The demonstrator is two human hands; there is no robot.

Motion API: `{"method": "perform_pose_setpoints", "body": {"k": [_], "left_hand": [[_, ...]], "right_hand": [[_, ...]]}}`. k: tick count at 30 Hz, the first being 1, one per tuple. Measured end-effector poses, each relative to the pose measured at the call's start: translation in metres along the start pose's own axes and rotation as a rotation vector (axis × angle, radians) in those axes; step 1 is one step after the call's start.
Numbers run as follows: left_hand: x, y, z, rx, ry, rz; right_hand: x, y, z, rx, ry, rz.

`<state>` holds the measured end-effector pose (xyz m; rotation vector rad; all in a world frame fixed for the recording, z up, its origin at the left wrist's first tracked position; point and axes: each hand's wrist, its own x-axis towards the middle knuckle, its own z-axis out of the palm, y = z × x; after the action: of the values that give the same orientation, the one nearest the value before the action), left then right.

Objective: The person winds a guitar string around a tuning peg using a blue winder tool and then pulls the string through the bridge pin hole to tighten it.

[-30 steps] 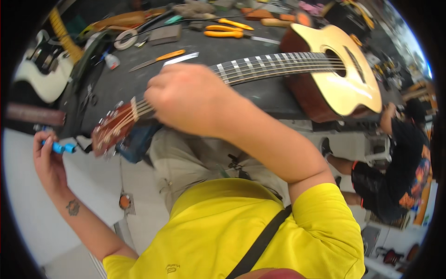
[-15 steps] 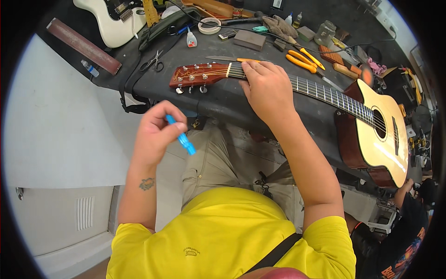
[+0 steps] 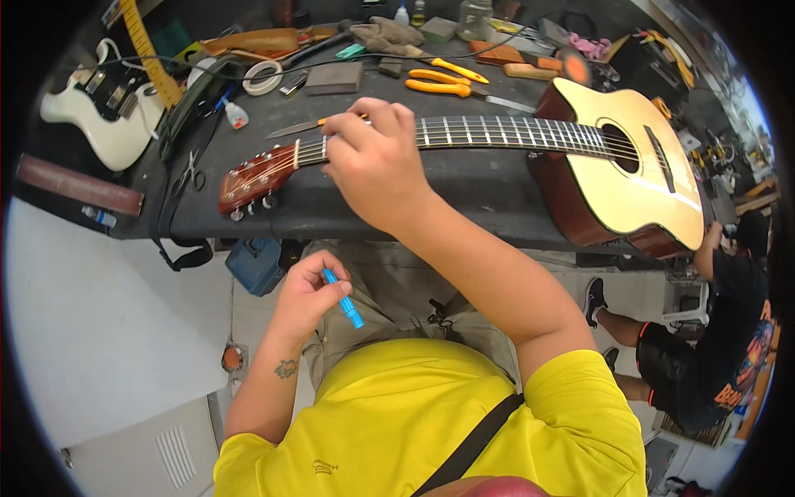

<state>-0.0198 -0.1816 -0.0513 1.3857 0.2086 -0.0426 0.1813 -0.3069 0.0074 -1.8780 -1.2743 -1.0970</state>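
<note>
- Closest to us is our yellow shirt (image 3: 414, 398), with a black strap (image 3: 468, 443) slanting over it at 5 o'clock in the view.
- Just past that, our left hand (image 3: 308, 291) is curled mostly closed, a blue stick (image 3: 352, 313) pinched between thumb and fingers. The stick's lower end points to 5 o'clock.
- We've got a blue box (image 3: 252, 263) below the bench edge, at 10 o'clock from that hand.
- Next up is the dark bench (image 3: 480, 199), with the guitar (image 3: 604, 186) lying along it, strings up. Its headstock (image 3: 248, 182) is at 11 o'clock from our left hand.
- Our right hand (image 3: 377, 161) is over the neck near the headstock end, fingers bent and partly open. We can't tell if it's gripping or just resting. The guitar's body is at 3 o'clock from it.
- From that right hand: scissors (image 3: 190, 176) at 9 o'clock, glue bottle (image 3: 237, 116) and tape roll (image 3: 249, 85) around 10, grey block (image 3: 334, 79) at 11, orange pliers (image 3: 435, 87) between 1 and 2.
- Further off we see a white electric guitar (image 3: 108, 132) at 10 o'clock in the view, and a glass jar (image 3: 474, 21) at 1 o'clock.
- Another person (image 3: 696, 356) in dark clothes is at 5 o'clock from the guitar's body.
</note>
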Motion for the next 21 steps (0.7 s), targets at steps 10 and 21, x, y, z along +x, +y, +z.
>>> {"method": "perform_pose_setpoints", "body": {"k": [10, 21], "left_hand": [[0.020, -0.103, 0.005, -0.253, -0.086, -0.313], [0.047, -0.159, -0.001, -0.619, -0.149, -0.465]], "right_hand": [[-0.040, 0.016, -0.091, -0.289, -0.413, 0.304], [-0.018, 0.152, -0.233, -0.296, -0.079, 0.319]]}}
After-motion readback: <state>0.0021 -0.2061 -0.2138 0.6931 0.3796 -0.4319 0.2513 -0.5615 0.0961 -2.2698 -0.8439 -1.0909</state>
